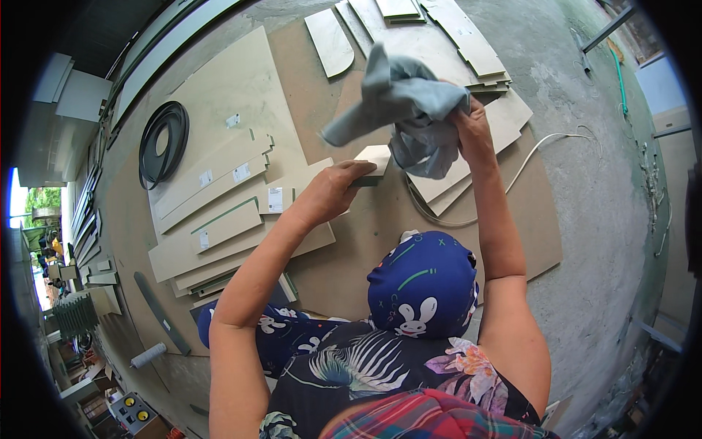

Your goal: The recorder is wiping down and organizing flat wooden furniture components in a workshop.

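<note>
My left hand (338, 192) is closed around a small pale board (376, 159), its fingers over the near end. To the right of it, my right hand (474, 135) grips a bunched grey cloth (420, 102), held up in the air with one loose end trailing to the left. The cloth hides part of the boards behind it. Just left of my left hand lie stacked cream panels (245, 192), some bearing white labels and green edges. My knee, in blue patterned trousers (417, 282), is bent between my arms.
A coil of black edging strip (164, 145) rests on a large panel at the left. More boards (468, 36) are piled at the far side, beside a rounded-corner board (330, 42). A pale cord (537, 148) curves over the brown sheet (523, 245) onto the concrete floor (592, 219).
</note>
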A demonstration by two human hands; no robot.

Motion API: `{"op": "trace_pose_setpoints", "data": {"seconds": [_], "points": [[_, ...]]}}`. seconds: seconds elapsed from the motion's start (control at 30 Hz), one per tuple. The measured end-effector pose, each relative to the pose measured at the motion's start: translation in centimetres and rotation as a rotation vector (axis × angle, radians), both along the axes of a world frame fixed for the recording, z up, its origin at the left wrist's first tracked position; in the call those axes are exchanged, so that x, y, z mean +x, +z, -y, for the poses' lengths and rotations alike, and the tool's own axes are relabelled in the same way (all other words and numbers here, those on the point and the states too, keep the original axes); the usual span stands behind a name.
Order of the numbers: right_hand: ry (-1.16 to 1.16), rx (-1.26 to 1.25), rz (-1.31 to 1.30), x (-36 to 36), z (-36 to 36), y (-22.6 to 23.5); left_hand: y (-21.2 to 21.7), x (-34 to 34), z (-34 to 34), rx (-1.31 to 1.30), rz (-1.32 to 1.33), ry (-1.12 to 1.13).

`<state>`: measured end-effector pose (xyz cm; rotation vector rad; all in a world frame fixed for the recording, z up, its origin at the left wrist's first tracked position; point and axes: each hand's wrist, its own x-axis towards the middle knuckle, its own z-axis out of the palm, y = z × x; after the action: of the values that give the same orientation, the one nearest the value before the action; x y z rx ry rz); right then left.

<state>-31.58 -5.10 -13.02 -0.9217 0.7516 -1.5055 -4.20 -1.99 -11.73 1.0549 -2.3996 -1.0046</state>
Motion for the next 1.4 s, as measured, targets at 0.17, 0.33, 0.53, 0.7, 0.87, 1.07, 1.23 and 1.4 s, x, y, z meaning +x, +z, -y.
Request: {"op": "trace_pose_setpoints", "data": {"seconds": [0.17, 0.33, 0.53, 0.7, 0.87, 1.07, 1.23, 1.4], "points": [[0.117, -0.065, -0.308, 2.9, -0.5, 1.4, -0.8, 0.7, -0.7, -0.033, 0.129, -0.053], [0.357, -0.110, -0.730, 6.0, -1.3, -5.8, 0.7, 0.1, -0.6, -0.231, -0.004, -0.149], [0.149, 0.119, -1.493, 1.5, 1.7, -13.3, 2.5, 3.3, -3.0, -0.395, 0.101, -0.320], [-0.101, 0.231, -1.501, -1.4, 2.9, -15.0, 6.4, 7.6, -4.7, -0.329, -0.052, -0.067], [-0.256, 0.176, -1.047, -6.2, 1.9, -15.9, 11.0, 16.1, -5.0, -0.150, -0.361, 0.699], [-0.374, 0.170, -0.831, -10.3, 0.8, -15.5, 11.8, 31.3, -7.8, -0.194, -0.934, 1.049], [-0.431, 0.218, -0.680, -5.9, 0.3, -12.0, 7.1, 44.1, -14.9, -0.242, -1.148, 1.507], [-0.358, 0.165, -0.681, -1.5, 0.4, -10.1, 0.8, 51.2, -21.3, -0.331, -1.259, 1.896]]}}
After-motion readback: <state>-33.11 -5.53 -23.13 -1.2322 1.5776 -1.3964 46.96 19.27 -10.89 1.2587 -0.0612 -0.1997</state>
